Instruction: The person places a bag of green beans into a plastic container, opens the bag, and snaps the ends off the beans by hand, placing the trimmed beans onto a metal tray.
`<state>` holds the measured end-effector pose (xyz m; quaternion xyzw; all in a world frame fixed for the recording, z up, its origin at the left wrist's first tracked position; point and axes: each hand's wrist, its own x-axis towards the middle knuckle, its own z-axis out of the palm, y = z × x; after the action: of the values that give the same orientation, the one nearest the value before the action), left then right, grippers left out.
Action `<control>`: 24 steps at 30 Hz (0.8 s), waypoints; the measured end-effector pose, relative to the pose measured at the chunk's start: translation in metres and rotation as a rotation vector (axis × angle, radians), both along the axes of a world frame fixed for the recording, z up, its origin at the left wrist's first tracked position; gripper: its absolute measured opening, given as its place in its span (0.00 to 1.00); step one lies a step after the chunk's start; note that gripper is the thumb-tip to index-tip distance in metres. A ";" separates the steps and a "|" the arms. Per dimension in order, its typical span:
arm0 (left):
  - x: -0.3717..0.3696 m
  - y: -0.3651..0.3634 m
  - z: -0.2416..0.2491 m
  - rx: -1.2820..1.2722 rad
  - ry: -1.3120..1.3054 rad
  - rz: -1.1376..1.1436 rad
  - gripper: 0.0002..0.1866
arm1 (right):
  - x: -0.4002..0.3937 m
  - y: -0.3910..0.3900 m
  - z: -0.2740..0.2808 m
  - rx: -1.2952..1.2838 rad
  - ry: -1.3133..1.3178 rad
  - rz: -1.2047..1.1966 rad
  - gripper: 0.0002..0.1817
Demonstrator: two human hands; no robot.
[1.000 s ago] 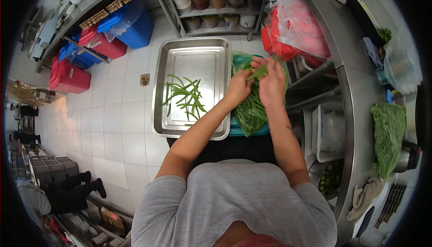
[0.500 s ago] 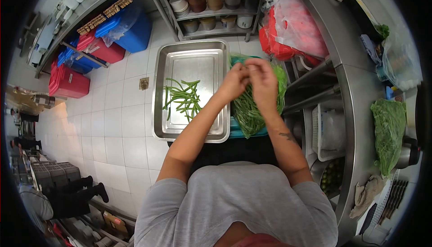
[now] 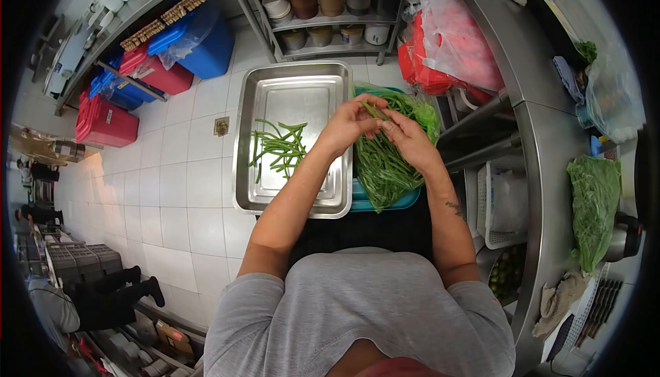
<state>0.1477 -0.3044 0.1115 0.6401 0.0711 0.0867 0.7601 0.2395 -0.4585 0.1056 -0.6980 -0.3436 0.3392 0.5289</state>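
Observation:
My left hand (image 3: pixel 347 128) and my right hand (image 3: pixel 412 145) meet in front of me, fingers pinched on a green bean (image 3: pixel 372 109) between them. Below and around the right hand lies a clear plastic bag of green beans (image 3: pixel 385 174), resting in a teal tub (image 3: pixel 397 202). To the left stands a large steel tray (image 3: pixel 295 80), its right rim under my left forearm. Several cut green bean pieces (image 3: pixel 280 146) lie loosely piled on the tray's floor.
Blue bins (image 3: pixel 206 50) and red bins (image 3: pixel 106 121) line the left wall. Ahead is a steel shelf rack (image 3: pixel 323 16) with tubs. A steel counter (image 3: pixel 560 164) runs along my right, with bagged greens (image 3: pixel 595 205) on it. A person (image 3: pixel 89 298) is at far left.
Both hands have come down slightly and their motion blur is gone. The right hand has turned and shifted right, and the bean now shows between the fingers. The pile in the tray looks unchanged.

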 end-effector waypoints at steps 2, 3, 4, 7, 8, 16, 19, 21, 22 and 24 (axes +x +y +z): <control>0.001 -0.004 0.003 0.062 -0.017 0.053 0.16 | 0.004 -0.005 0.005 -0.079 -0.170 -0.032 0.19; 0.003 -0.003 0.002 0.142 -0.067 0.090 0.16 | 0.006 -0.007 0.007 -0.118 -0.256 -0.048 0.19; 0.004 0.000 0.002 0.223 -0.118 0.128 0.15 | 0.008 -0.010 0.006 -0.111 -0.257 -0.057 0.17; 0.008 0.003 0.002 0.637 -0.271 0.172 0.15 | 0.011 -0.014 0.006 -0.142 -0.291 -0.066 0.15; 0.008 0.002 0.003 0.804 -0.321 0.175 0.15 | 0.010 -0.015 0.010 -0.187 -0.321 -0.060 0.15; 0.019 -0.023 -0.006 1.281 -0.266 0.355 0.02 | -0.002 -0.013 0.014 -0.371 -0.674 -0.065 0.14; 0.040 -0.021 -0.041 0.859 -0.082 0.567 0.06 | -0.021 -0.008 0.025 -0.487 -0.619 -0.052 0.14; 0.050 -0.005 -0.051 0.459 0.149 0.584 0.10 | -0.030 -0.011 0.027 -0.421 -0.514 -0.051 0.13; 0.048 -0.001 -0.053 0.480 0.150 0.502 0.15 | -0.028 -0.014 0.029 -0.419 -0.440 -0.077 0.14; 0.043 0.004 -0.054 0.416 0.206 0.318 0.14 | -0.009 -0.024 -0.001 -0.350 -0.374 -0.120 0.15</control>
<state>0.1903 -0.3003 0.0576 0.7687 0.2281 0.1522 0.5778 0.2305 -0.4823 0.1045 -0.8485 -0.3295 0.2264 0.3467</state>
